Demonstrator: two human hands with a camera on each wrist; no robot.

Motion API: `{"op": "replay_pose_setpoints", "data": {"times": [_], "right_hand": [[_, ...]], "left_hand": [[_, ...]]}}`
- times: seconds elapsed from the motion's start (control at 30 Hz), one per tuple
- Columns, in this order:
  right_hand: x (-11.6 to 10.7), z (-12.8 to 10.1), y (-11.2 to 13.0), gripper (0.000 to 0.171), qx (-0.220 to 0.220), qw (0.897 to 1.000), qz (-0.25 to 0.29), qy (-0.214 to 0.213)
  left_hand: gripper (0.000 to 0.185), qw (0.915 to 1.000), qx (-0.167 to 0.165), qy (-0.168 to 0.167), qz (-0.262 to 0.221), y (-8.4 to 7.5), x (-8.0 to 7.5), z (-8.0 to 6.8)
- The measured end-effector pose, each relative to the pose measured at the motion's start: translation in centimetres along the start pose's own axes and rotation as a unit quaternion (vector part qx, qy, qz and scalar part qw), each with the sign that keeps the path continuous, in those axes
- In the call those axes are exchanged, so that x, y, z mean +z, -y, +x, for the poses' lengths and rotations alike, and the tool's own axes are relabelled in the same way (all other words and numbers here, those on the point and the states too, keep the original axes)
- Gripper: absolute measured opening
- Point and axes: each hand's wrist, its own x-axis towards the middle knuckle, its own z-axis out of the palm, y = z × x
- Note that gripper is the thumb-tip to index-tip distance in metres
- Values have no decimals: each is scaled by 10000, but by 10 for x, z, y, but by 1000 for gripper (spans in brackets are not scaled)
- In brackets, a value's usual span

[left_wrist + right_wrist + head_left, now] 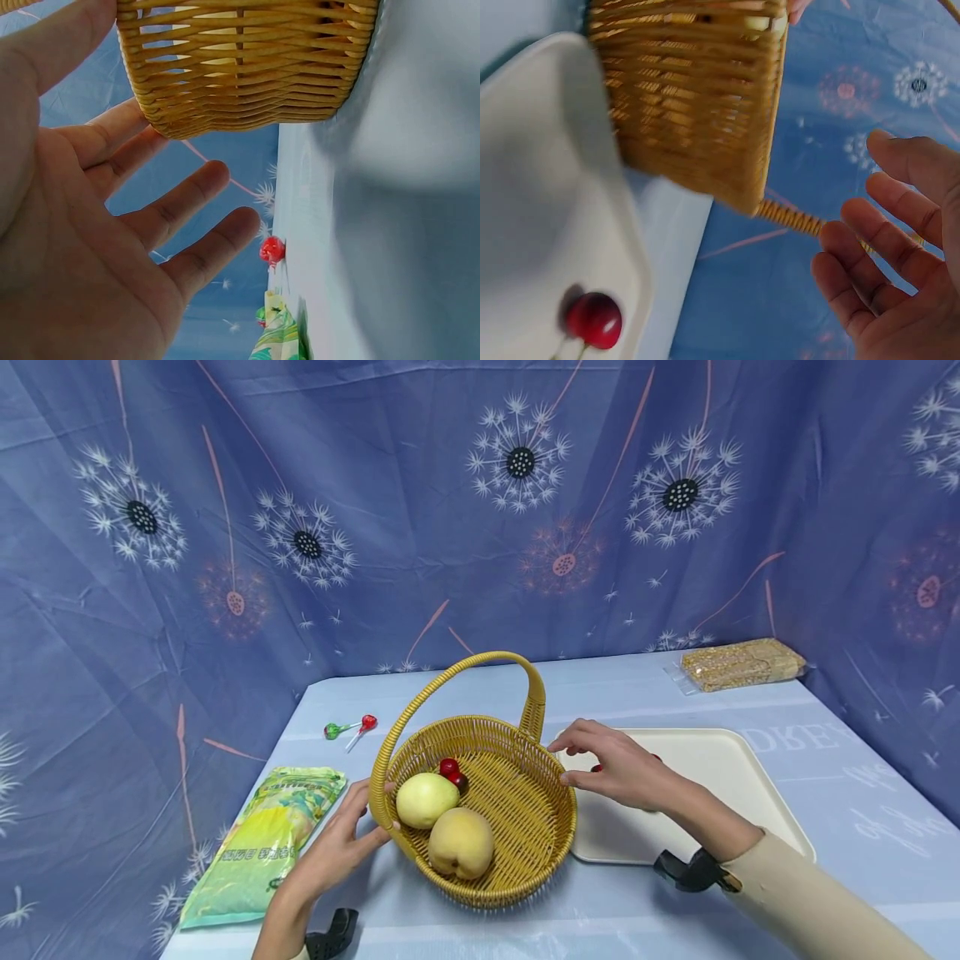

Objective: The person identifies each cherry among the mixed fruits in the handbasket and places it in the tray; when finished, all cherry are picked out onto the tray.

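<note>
A yellow woven basket with an arched handle stands mid-table. Inside lie a pale green-yellow fruit, a yellow peach and two dark red cherries. My left hand is at the basket's left side, thumb and fingertips touching the rim, with the other fingers spread and fairly straight. At the right side is my right hand, its fingers loosely bent and apart from the basket in the right wrist view. Under that hand, a cherry with a stem rests on the cream tray.
A green and yellow bag lies at the left. Behind it are a green lollipop and a red lollipop. A clear packet of tan food sits at the back right, before the blue dandelion curtain.
</note>
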Motion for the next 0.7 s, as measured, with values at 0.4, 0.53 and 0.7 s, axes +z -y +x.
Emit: {"op": "replay_pose_setpoints", "data": {"times": [0.4, 0.53, 0.7], "right_hand": [[13, 43, 26, 33, -559, 9974, -345, 297], [19, 57, 30, 33, -628, 9962, -469, 367], [26, 74, 39, 33, -589, 9956, -471, 556]], "left_hand": [[57, 10000, 78, -6, -1, 0, 1, -1], [57, 10000, 9, -17, 23, 0, 0, 0], [57, 10000, -49, -6, -5, 1, 1, 0]]}}
